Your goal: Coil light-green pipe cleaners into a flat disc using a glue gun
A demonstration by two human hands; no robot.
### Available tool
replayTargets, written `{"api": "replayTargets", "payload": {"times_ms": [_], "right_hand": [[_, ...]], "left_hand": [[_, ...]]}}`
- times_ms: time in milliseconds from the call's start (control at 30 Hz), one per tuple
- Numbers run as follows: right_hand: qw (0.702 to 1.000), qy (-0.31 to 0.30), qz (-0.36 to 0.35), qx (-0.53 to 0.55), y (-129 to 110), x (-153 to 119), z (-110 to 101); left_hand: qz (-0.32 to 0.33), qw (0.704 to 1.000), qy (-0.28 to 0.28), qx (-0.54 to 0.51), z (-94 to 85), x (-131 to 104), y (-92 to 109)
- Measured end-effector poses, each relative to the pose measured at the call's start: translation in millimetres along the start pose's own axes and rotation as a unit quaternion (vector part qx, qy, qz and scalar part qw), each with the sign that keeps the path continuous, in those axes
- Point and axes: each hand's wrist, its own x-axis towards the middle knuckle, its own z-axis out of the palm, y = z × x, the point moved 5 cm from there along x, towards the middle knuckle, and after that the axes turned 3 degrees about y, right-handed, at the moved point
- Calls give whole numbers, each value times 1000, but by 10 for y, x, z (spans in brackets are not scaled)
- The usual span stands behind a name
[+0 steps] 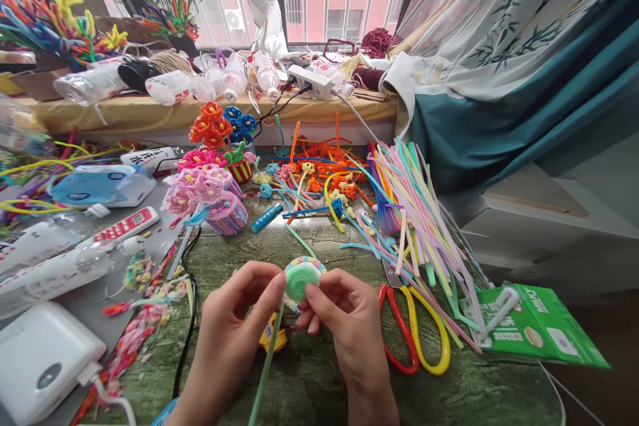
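A mint-green coiled pipe-cleaner disc point(301, 279) is held up over the table between both my hands. My left hand point(244, 313) pinches its left edge with thumb and forefinger. My right hand point(342, 313) presses a thumb on its lower right side, with fingers curled behind. A beaded-looking pastel ring point(305, 259) shows around the back of the disc. One green pipe-cleaner strand point(268, 363) trails from it down toward me, and another green length point(299, 239) lies beyond. Under my hands, partly hidden, is a small yellow object point(274, 333).
Scissors point(414, 333) with red and yellow handles lie right of my hands, beside a bundle of pastel pipe cleaners point(414, 200) and a green packet point(544, 326). Pipe-cleaner flower pots point(224, 213) stand ahead left. Plastic bottles point(64, 266) and a white power bank point(47, 363) are at left.
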Motion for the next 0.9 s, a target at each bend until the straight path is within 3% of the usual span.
{"api": "replayTargets", "payload": {"times_ms": [267, 433, 900], "right_hand": [[1000, 2, 9, 14, -27, -2, 20], [1000, 7, 20, 15, 32, -22, 14], [995, -41, 57, 66, 123, -46, 91]], "left_hand": [[-45, 998, -21, 50, -71, -35, 16], [-28, 998, -47, 34, -54, -31, 35], [-1, 1000, 27, 7, -75, -71, 48]]}}
